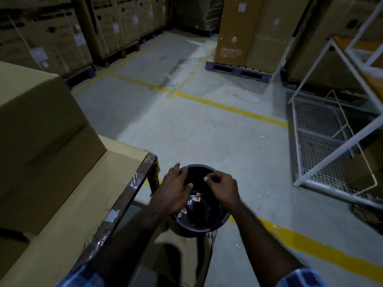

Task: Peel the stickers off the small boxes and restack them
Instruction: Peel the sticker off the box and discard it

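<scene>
A few peeled stickers (196, 197), white with orange patches, lie in the bottom of a black round bin (199, 223) that stands on the grey floor (207, 131); both hands hang over its mouth. The left hand (175, 190) is spread, fingers straight and slightly fanned, reaching across the near-left part of the rim with nothing in it; the right hand (222, 186) is curled, thumb and fingertips drawn together above the opening, and it may be pinching a small scrap, though the dim light leaves that uncertain. Both forearms come up from the bottom edge, each with a blue checked sleeve (300, 278) at the wrist end.

Just left of the bin is a low cardboard-covered surface (97, 183) with a dark taped edge (132, 183); on it, further left, rests a large plain carton (37, 125), and no small boxes can be made out clearly in this view. Yellow lines (228, 106) cross the floor; one runs just behind the bin toward the lower right. To the right stands a white metal frame with a wire mesh panel (323, 141), tilted. Farther back, tall brown cartons (248, 32) sit on dark pallets (238, 71), with more rows along the back left.
</scene>
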`<control>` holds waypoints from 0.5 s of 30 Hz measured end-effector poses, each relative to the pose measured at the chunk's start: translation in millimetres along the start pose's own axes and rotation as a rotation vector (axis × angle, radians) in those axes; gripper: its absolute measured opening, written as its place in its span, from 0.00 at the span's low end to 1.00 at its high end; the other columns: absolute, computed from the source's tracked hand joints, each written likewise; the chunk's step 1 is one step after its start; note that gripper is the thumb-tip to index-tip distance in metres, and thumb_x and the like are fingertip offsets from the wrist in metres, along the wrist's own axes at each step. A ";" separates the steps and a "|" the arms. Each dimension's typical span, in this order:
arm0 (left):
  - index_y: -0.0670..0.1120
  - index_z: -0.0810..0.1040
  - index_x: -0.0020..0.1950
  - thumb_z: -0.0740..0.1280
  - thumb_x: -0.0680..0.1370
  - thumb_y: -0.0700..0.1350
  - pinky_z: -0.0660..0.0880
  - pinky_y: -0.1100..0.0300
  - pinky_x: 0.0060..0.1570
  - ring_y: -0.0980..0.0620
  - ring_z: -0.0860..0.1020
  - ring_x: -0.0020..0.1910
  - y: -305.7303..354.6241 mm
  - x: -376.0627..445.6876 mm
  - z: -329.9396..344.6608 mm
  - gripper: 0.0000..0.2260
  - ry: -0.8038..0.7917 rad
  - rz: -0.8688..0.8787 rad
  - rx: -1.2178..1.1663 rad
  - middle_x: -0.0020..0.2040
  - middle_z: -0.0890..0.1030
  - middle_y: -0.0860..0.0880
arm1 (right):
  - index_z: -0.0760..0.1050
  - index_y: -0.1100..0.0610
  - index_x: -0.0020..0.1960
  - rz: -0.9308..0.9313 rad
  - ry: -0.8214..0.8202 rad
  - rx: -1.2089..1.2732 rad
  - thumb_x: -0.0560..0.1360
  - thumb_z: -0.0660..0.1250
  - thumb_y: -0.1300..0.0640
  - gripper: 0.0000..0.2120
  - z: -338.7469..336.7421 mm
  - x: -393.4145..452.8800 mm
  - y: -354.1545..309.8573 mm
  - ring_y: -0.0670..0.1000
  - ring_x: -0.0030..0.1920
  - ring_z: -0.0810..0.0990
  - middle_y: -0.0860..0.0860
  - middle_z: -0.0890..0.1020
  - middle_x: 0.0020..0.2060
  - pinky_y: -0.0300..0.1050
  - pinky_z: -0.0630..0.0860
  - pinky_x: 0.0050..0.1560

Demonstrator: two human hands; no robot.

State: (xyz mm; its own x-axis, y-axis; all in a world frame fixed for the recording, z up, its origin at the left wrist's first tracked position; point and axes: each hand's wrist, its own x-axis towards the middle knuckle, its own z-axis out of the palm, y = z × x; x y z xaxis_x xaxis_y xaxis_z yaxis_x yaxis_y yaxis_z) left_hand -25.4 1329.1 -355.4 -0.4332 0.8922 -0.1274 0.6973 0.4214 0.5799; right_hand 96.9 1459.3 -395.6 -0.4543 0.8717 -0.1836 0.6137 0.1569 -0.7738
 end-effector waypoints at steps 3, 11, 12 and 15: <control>0.46 0.54 0.78 0.58 0.81 0.51 0.52 0.51 0.74 0.46 0.48 0.78 6.1 -17.5 -19.9 0.27 0.028 0.041 -0.009 0.79 0.50 0.42 | 0.82 0.52 0.45 -0.086 0.082 0.051 0.73 0.71 0.51 0.06 -10.7 -21.1 -27.0 0.46 0.45 0.82 0.45 0.85 0.39 0.38 0.74 0.47; 0.50 0.53 0.79 0.56 0.82 0.54 0.47 0.53 0.74 0.51 0.46 0.78 25.2 -79.9 -82.7 0.27 0.148 0.190 -0.017 0.80 0.48 0.47 | 0.82 0.49 0.45 -0.329 0.241 0.123 0.74 0.70 0.49 0.05 -29.6 -96.8 -103.7 0.40 0.48 0.81 0.41 0.84 0.41 0.39 0.75 0.51; 0.50 0.53 0.79 0.56 0.82 0.54 0.48 0.51 0.75 0.52 0.46 0.78 27.3 -88.4 -90.5 0.27 0.169 0.196 -0.034 0.80 0.49 0.48 | 0.83 0.49 0.45 -0.357 0.248 0.134 0.74 0.70 0.49 0.05 -30.6 -105.8 -112.9 0.40 0.48 0.81 0.41 0.84 0.41 0.39 0.76 0.51; 0.50 0.54 0.79 0.56 0.82 0.54 0.51 0.50 0.76 0.52 0.46 0.78 31.2 -114.5 -114.3 0.26 0.239 0.209 -0.070 0.80 0.49 0.48 | 0.83 0.50 0.45 -0.440 0.255 0.176 0.74 0.70 0.50 0.04 -34.2 -131.3 -140.3 0.40 0.48 0.81 0.41 0.84 0.41 0.41 0.78 0.49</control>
State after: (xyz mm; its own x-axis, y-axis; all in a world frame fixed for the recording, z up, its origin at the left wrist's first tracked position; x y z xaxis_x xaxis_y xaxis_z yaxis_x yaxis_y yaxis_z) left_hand -19.3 1221.5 -230.7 -0.4125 0.8913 0.1884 0.7478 0.2132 0.6288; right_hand 92.5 1338.6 -242.1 -0.4591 0.8297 0.3175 0.2732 0.4719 -0.8382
